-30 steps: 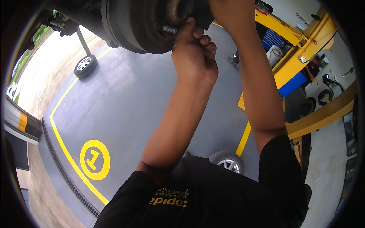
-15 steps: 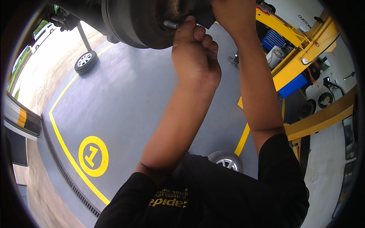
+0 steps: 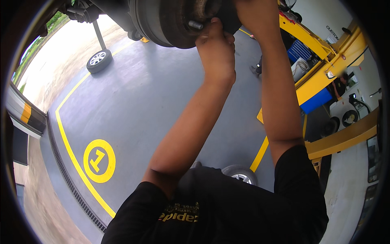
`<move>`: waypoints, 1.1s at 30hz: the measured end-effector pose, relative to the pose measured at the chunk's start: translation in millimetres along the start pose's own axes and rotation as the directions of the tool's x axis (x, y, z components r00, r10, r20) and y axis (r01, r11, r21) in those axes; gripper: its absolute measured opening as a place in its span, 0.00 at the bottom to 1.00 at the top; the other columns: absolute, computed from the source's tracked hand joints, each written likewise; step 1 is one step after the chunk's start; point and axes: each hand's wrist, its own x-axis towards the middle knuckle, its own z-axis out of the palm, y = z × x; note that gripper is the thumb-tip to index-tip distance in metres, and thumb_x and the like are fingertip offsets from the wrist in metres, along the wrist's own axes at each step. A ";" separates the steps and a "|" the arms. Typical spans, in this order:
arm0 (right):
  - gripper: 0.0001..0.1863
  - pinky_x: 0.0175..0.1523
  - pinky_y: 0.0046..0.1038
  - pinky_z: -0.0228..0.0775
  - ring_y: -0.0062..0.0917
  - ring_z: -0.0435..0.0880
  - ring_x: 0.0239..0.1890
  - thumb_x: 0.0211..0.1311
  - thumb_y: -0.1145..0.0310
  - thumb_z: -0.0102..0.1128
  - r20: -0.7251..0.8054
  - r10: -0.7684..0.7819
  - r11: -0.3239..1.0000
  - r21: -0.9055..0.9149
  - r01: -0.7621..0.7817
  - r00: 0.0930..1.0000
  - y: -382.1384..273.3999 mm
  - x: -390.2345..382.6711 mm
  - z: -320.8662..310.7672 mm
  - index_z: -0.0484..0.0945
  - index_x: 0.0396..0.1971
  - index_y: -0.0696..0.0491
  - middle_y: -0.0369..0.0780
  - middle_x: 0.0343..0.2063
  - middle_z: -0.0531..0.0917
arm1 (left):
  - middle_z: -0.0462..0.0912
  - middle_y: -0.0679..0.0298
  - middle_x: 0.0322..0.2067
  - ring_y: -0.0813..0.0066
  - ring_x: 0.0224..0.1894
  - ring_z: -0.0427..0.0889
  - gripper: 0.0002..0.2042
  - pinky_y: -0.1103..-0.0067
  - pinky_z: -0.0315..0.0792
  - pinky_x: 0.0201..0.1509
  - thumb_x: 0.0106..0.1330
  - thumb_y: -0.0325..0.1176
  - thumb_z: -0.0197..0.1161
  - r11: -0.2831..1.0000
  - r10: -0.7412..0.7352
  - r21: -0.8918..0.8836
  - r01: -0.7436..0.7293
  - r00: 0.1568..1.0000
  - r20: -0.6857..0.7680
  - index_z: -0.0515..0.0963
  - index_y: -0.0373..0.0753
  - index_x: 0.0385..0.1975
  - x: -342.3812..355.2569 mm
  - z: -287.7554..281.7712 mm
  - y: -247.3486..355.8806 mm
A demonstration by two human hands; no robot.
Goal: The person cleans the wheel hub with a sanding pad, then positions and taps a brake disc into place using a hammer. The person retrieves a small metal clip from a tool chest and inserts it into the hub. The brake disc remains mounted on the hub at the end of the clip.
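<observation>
A dark brake disc and hub (image 3: 162, 24) hangs at the top of the head view, with a threaded stud (image 3: 195, 25) sticking out. My left hand (image 3: 216, 49) is raised to the hub's lower edge, thumb beside the stud and other fingers curled; what they hold is hidden. Higher and to its right, my right hand (image 3: 256, 16) reaches to the dark part beside the hub, its fingertips out of sight behind that part and the frame edge.
Loose wheels (image 3: 97, 59) (image 3: 240, 175) lie on the grey floor (image 3: 142, 110). A yellow lift (image 3: 308, 81), blue tool chest (image 3: 297, 49) and blue bin (image 3: 315, 101) stand rightward. A co-worker (image 3: 340, 85) is at far right; a dark shoe (image 3: 255, 70) shows beyond my arms.
The hub appears further right and a little higher in the view, with the surroundings slightly shifted. My left hand has moved up and rightward with it, its curled fingers now less visible.
</observation>
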 end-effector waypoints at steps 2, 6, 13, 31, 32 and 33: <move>0.05 0.42 0.38 0.74 0.47 0.85 0.37 0.62 0.76 0.63 -0.074 -0.105 0.993 -0.069 0.100 0.992 0.5 -9.0 4.2 0.81 0.36 0.61 0.52 0.32 0.84 | 0.63 0.71 0.15 0.84 0.17 0.57 0.19 0.82 0.52 0.21 0.77 0.41 0.52 0.998 0.060 -0.026 -0.059 0.998 0.021 0.63 0.44 0.21 -5.0 -3.7 -0.8; 0.03 0.43 0.42 0.73 0.52 0.82 0.38 0.62 0.78 0.61 -0.122 -0.053 0.996 -0.077 0.044 0.991 1.6 -26.5 16.6 0.78 0.34 0.60 0.52 0.31 0.82 | 0.61 0.72 0.14 0.85 0.17 0.55 0.18 0.81 0.49 0.20 0.77 0.39 0.52 0.994 0.073 0.090 -0.062 0.990 -0.120 0.62 0.44 0.21 -15.1 -12.4 5.0; 0.03 0.42 0.41 0.72 0.51 0.81 0.37 0.61 0.77 0.61 -0.114 -0.096 0.995 -0.022 0.094 0.989 -2.0 -5.4 16.8 0.79 0.33 0.60 0.51 0.31 0.81 | 0.59 0.72 0.16 0.82 0.20 0.54 0.16 0.80 0.51 0.23 0.76 0.34 0.52 0.996 0.072 -0.065 -0.068 0.996 0.057 0.63 0.44 0.21 -2.0 -7.2 7.7; 0.03 0.41 0.41 0.72 0.51 0.81 0.37 0.64 0.76 0.61 -0.133 -0.121 0.993 -0.023 0.119 0.984 -15.5 -20.9 12.0 0.79 0.34 0.60 0.51 0.31 0.81 | 0.61 0.72 0.18 0.82 0.22 0.57 0.14 0.80 0.56 0.29 0.76 0.32 0.53 0.999 -0.012 -0.044 0.011 1.000 -0.025 0.66 0.44 0.23 -7.4 -19.2 11.8; 0.03 0.41 0.41 0.72 0.51 0.82 0.37 0.64 0.77 0.61 -0.129 -0.124 0.992 -0.028 0.122 0.984 -14.8 -19.2 10.7 0.79 0.34 0.61 0.51 0.31 0.81 | 0.61 0.72 0.19 0.81 0.23 0.58 0.14 0.80 0.57 0.30 0.76 0.32 0.54 0.999 -0.004 -0.051 0.003 1.000 -0.020 0.66 0.44 0.24 -7.2 -18.7 13.0; 0.03 0.41 0.40 0.72 0.50 0.82 0.37 0.64 0.77 0.61 -0.122 -0.128 0.992 -0.030 0.126 0.984 -13.1 -14.8 10.2 0.79 0.34 0.61 0.51 0.31 0.81 | 0.61 0.72 0.19 0.81 0.23 0.58 0.14 0.80 0.57 0.30 0.76 0.32 0.54 0.996 0.030 -0.081 -0.024 0.997 0.067 0.66 0.44 0.24 -5.7 -17.1 13.1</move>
